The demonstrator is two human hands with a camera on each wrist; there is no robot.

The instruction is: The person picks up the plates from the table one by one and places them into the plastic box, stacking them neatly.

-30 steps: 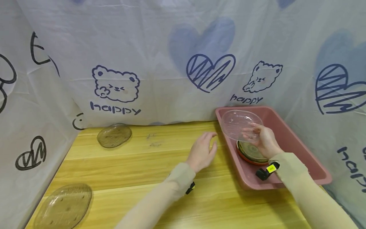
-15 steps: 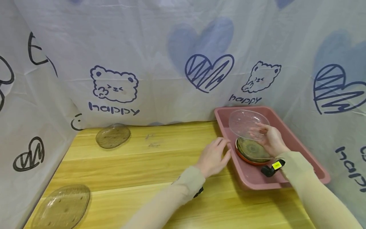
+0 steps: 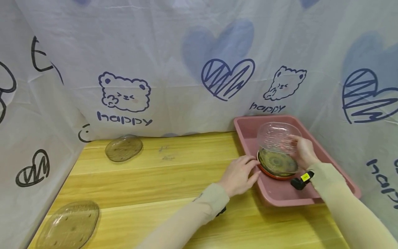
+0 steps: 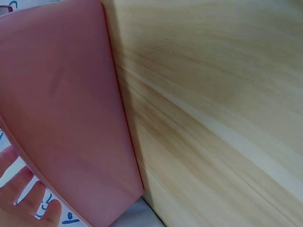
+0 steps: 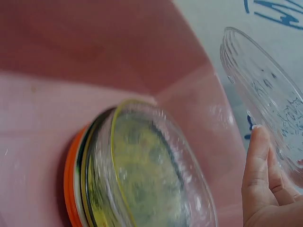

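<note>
My right hand (image 3: 304, 150) pinches the edge of a clear plate (image 3: 275, 133), tilted above the pink plastic basin (image 3: 281, 201). In the right wrist view, thumb and fingers of the right hand (image 5: 260, 194) hold the low edge of the textured clear plate (image 5: 267, 99). Below it, inside the basin, lies a stack of plates (image 3: 276, 164) with yellowish glass on top and an orange one at the bottom. My left hand (image 3: 237, 176) is at the basin's left rim, fingers reaching over it. In the left wrist view the left hand's fingers (image 4: 31, 196) are spread beside the rim.
A brown-tinted glass plate (image 3: 124, 148) lies at the table's back left. Another, larger tinted plate (image 3: 69, 224) is at the front left. Printed cloth (image 3: 174, 69) hangs behind and at both sides of the wooden table (image 3: 149, 186). The basin stands close to the right-hand cloth.
My right hand has moved right with the clear plate, which now hangs over the stack. My left hand has come right, from the tabletop to the basin's left rim.
</note>
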